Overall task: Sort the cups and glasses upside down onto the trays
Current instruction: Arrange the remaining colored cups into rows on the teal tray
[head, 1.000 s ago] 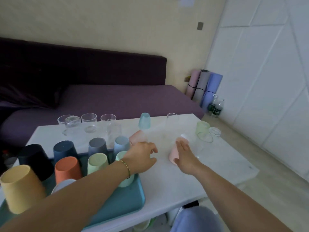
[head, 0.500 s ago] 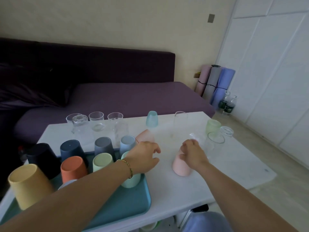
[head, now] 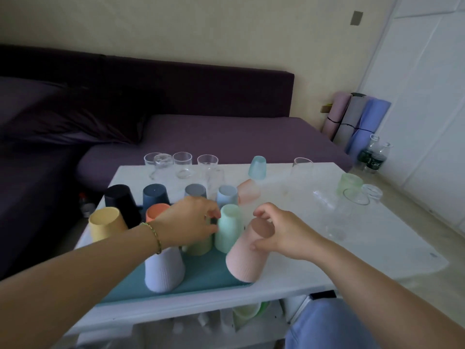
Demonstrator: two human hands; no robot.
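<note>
Already upside down on the teal tray [head: 201, 280] stand coloured cups, the lavender cup [head: 163, 269] nearest. The right hand [head: 281, 233] has its grip closed round the tilted pink cup [head: 245, 258] at the tray's right edge. The left hand [head: 191, 220] curls against the mint cup [head: 229, 227]; I cannot tell its grip. Clear glasses [head: 182, 163] stand on the tabletop [head: 364, 248].

Your tray [head: 208, 278] was teal and your tabletop [head: 377, 248] white. You had a yellow cup [head: 107, 224], black cup [head: 120, 200], navy cup [head: 154, 196], orange cup [head: 154, 211], grey cup [head: 195, 191], pale blue cup [head: 227, 195], olive cup [head: 198, 248] and mint cup [head: 229, 227]. Your lavender cup [head: 163, 270] and pink cup [head: 245, 258] were ribbed.
</note>
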